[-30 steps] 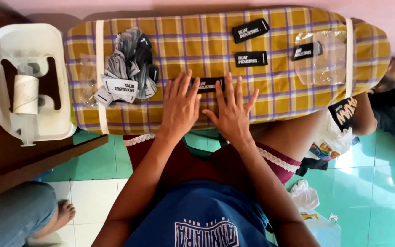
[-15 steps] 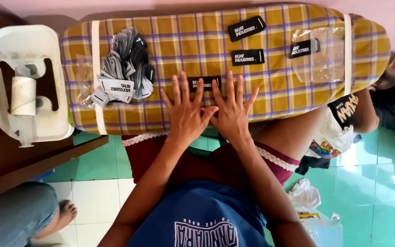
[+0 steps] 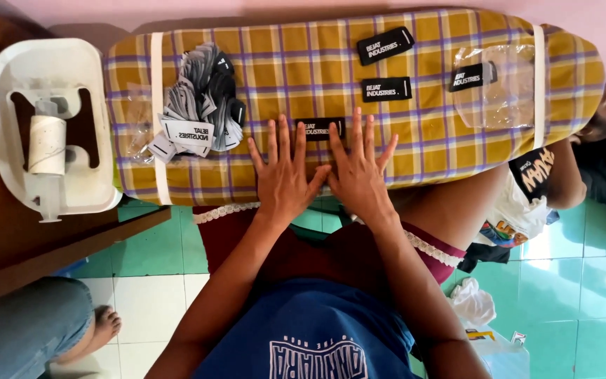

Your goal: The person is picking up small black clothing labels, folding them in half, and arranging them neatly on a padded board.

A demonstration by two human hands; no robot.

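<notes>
Both hands' grip flat: left hand point(image 3: 285, 175), right hand point(image 3: 358, 172); black label point(image 3: 319, 128) between.

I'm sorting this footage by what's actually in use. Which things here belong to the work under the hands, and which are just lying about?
In use:
- left hand and right hand, flat on the board
- black label under the fingertips
- pile of labels
- three loose labels
- clear bag

Lying about:
- white tray with paper roll
- clothes on the floor
</notes>
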